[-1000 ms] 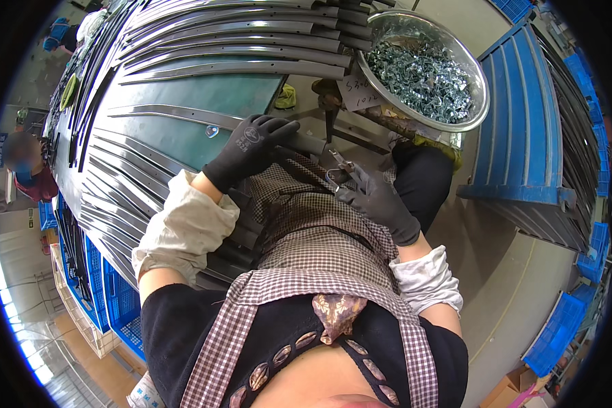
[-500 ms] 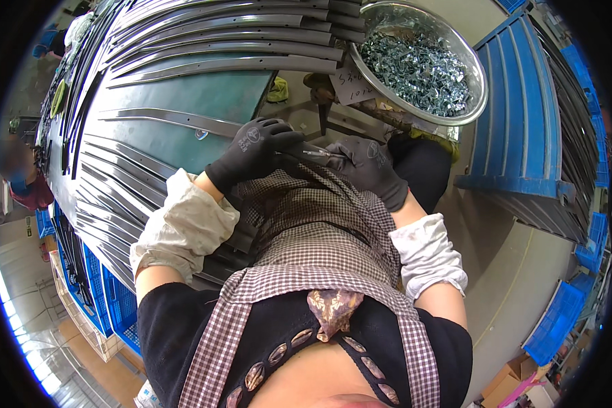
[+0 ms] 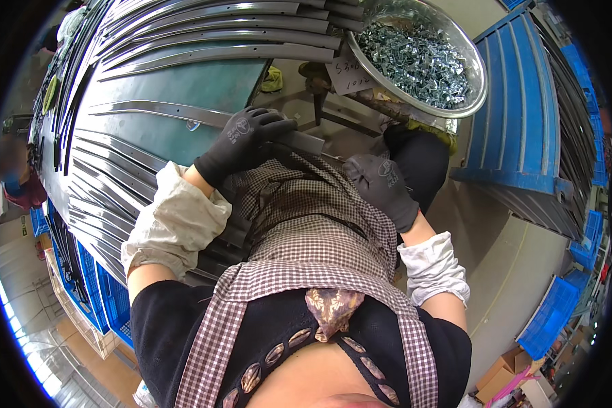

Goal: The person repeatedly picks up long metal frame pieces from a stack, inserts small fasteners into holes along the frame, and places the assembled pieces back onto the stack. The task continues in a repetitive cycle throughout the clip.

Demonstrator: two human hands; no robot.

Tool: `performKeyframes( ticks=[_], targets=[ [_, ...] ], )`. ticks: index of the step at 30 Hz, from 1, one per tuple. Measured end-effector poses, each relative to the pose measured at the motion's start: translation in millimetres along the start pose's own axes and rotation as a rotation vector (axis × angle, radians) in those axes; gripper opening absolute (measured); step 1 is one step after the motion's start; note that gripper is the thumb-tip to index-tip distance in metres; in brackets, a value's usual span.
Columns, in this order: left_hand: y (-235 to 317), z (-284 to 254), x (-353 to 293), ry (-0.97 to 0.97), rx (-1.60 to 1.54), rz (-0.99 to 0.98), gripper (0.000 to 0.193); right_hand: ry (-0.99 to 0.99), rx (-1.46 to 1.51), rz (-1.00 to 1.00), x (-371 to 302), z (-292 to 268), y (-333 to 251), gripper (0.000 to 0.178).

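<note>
My left hand [image 3: 246,141], in a black glove, is closed around a long dark grey strip [image 3: 163,110] with small holes along it. The strip runs from the green tabletop [image 3: 149,87] past the table edge, and its end sticks out beyond my fingers over my lap. My right hand [image 3: 382,182], also gloved in black, is apart from that end, to its right, low over the checked apron [image 3: 319,241]. Its fingers are curled inward; a thin bit shows near the fingertips, too small to name.
More dark strips [image 3: 251,53] lie side by side at the table's far side, others [image 3: 109,180] nearer me. A round metal basin [image 3: 479,88] of small shiny metal clips stands beyond my right hand. At right is a blue metal rack [image 3: 510,115]; blue crates [image 3: 551,319] lie behind it.
My right hand has moved away from the strip's end, to the right and toward me, leaving that end exposed. My left hand keeps its hold, shifted slightly left.
</note>
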State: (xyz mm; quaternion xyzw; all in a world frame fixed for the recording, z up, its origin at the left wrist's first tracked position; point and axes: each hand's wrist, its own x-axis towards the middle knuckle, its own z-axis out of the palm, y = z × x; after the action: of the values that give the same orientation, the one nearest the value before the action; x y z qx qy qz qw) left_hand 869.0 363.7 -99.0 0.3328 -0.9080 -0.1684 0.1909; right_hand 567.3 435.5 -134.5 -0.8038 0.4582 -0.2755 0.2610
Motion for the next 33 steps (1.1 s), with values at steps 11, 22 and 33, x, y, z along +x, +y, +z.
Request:
performKeyframes(
  ticks=[11,22,33],
  targets=[
    [0.2,-6.9,-2.1,-0.128,0.040,0.014,0.042,0.014,-0.172,-0.149,18.9,0.0,-19.1,0.009],
    [48.5,-57.1,-67.1,-0.488,-0.118,-0.028,0.045,0.234,-0.457,0.183,63.0,-101.0,109.8,0.027],
    [-60.3,-66.2,26.4,0.108,0.363,-0.224,0.039,-0.067,-0.763,0.541,115.9,-108.7,192.3,0.031]
  ],
)
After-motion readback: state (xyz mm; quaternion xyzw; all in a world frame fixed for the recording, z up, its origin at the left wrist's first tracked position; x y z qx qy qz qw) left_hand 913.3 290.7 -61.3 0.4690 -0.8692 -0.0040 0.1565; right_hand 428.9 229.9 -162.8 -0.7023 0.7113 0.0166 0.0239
